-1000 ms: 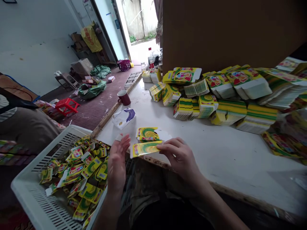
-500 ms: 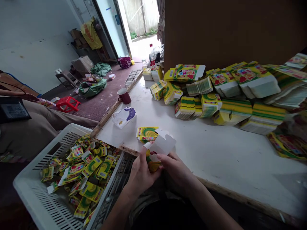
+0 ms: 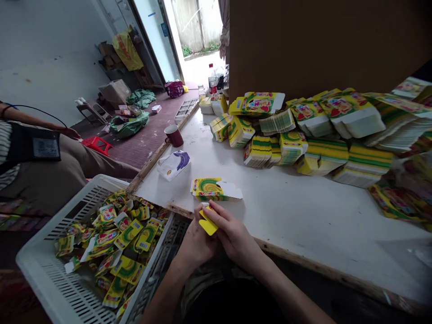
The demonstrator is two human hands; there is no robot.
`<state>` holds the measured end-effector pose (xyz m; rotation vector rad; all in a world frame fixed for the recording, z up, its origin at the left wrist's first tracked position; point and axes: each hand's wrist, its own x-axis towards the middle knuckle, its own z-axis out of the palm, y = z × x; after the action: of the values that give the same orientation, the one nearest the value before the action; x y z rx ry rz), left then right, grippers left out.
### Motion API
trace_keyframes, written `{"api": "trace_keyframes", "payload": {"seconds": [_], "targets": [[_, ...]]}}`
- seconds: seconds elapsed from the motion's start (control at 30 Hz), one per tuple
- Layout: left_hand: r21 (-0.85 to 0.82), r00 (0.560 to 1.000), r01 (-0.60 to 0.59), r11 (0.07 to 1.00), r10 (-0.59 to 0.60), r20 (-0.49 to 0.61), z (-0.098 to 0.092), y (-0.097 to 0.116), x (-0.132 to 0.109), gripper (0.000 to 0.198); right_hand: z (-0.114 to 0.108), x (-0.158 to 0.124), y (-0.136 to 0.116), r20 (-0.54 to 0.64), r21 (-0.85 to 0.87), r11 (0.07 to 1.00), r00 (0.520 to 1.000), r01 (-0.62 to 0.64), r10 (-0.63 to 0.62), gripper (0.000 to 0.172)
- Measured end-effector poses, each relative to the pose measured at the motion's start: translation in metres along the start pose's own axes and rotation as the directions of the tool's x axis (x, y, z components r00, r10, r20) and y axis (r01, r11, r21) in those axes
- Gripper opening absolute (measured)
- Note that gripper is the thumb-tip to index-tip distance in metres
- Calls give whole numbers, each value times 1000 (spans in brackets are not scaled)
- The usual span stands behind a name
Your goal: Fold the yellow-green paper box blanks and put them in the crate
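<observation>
Both hands meet at the table's front edge around a small yellow carton (image 3: 208, 225), with a yellow flap sticking out towards me. My left hand (image 3: 195, 240) grips the carton from the left, its fingers partly hidden. Over the carton's top and right side lie the closed fingers of my right hand (image 3: 232, 231). Just beyond them, a flat yellow-and-green carton (image 3: 211, 186) rests on the table with its white flaps open to the right.
Stacked flat cartons (image 3: 324, 155) line the back of the white table (image 3: 286, 207). A maroon mug (image 3: 174, 136) and a white-and-purple packet (image 3: 173, 165) stand left. A white crate (image 3: 43, 256) holds many cartons. A person (image 3: 50, 157) sits beyond it; a red stool (image 3: 97, 145) is behind.
The carton's large white flaps, upright before, no longer show; its yellow flap now faces me. My right hand has moved over the top. The person at left has shifted into fuller view.
</observation>
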<state>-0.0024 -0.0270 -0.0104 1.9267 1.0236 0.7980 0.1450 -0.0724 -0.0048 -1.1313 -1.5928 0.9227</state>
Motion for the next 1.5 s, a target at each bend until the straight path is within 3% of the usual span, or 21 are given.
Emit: {"api": "trace_keyframes", "payload": {"seconds": [0.17,0.33,0.43,0.53,0.63,0.73,0.83,0.9,0.97,1.0,1.03,1.07,1.17,1.37,1.5], "targets": [[43,981,96,994,-87,-176,-7,5,1,61,-1,3,11,-166,-10,1000,986,-18,16,51],[137,983,165,977,-152,-103,-22,10,4,62,-18,5,18,23,-123,992,1000,11,-8,38],[105,982,174,979,-165,-89,-26,10,6,67,-34,10,11,126,-133,991,992,6,11,27],[66,981,172,983,-165,-100,-26,12,8,67,-39,16,4,117,-100,994,992,-31,43,25],[94,972,188,978,-172,-157,-25,13,8,66,-30,19,4,11,-33,996,997,-80,81,34],[82,971,184,979,-168,-171,-24,9,7,67,-19,16,9,21,38,998,999,-48,47,59],[-139,960,163,977,-190,-207,-27,5,9,67,-19,17,17,-10,66,995,997,-72,72,76],[-411,884,50,910,-232,-405,-33,2,14,59,-22,24,24,-146,-81,986,980,-148,135,65],[-651,711,-142,746,-381,-592,-42,0,20,52,-25,36,32,-288,-272,931,944,-242,161,47],[-734,636,-210,646,-480,-605,-46,-1,22,54,-26,43,36,-328,-343,897,931,-278,163,39],[-800,592,-237,550,-571,-568,-49,-1,24,57,-26,50,39,-344,-390,871,925,-300,164,32],[-858,579,-215,467,-646,-497,-52,-2,26,58,-26,55,42,-345,-419,853,923,-312,168,25],[-941,598,-65,333,-742,-304,-47,-2,27,48,-21,67,47,-342,-501,796,923,-339,178,8],[-967,653,64,245,-744,-145,-8,-4,24,16,-22,67,39,-353,-543,769,923,-338,156,7],[-966,725,106,237,-683,-88,8,-1,20,27,-30,55,21,-297,-498,821,944,-280,142,8]]}}
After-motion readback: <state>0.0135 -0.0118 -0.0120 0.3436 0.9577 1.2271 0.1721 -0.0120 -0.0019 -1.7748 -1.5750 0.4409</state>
